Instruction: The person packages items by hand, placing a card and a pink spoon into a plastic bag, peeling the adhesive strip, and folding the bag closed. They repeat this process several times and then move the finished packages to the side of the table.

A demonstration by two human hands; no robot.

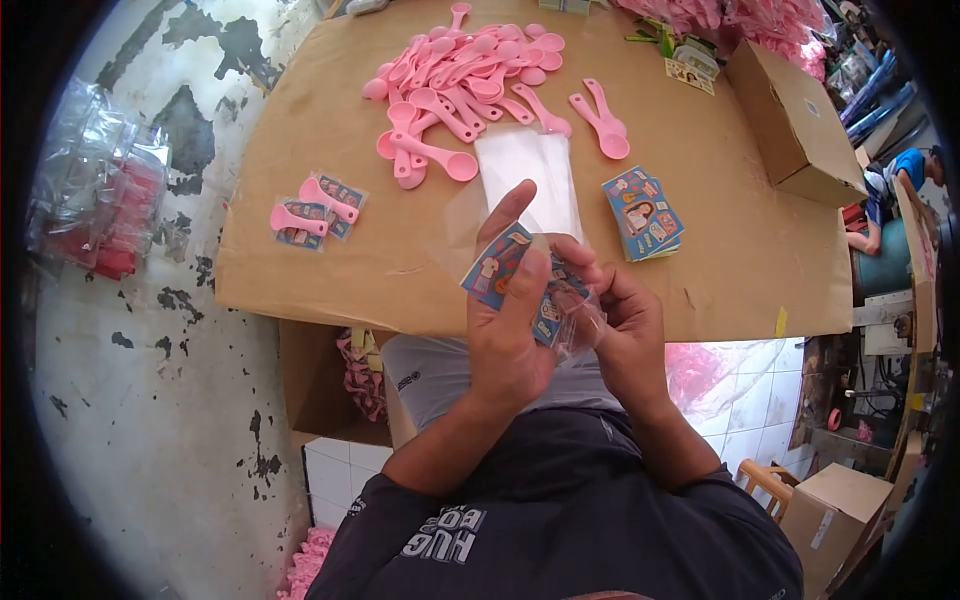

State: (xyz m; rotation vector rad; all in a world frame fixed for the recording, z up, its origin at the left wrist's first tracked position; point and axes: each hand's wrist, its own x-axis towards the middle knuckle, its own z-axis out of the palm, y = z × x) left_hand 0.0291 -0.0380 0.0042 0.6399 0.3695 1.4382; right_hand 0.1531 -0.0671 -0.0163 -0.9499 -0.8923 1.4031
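My left hand (515, 325) is closed around blue printed cards (497, 268), its thumb pressed across them and its index finger stretched upward. A transparent plastic bag (580, 328) bunches at the lower end of the cards, where my right hand (630, 325) pinches it with bent fingers. Some of the cards and bag are hidden by my fingers. Just beyond lies a stack of white, see-through bags (545, 175). To the right of my hands rests a pile of blue printed cards (645, 220).
Pink plastic spoons (465, 75) are heaped at the back of the brown table (350, 285). Two spoons (603, 125) lie apart on the right. Two bagged cards with pink spoons on them (315, 212) lie left. A cardboard box (795, 125) stands right; a person (880, 190) is beyond it.
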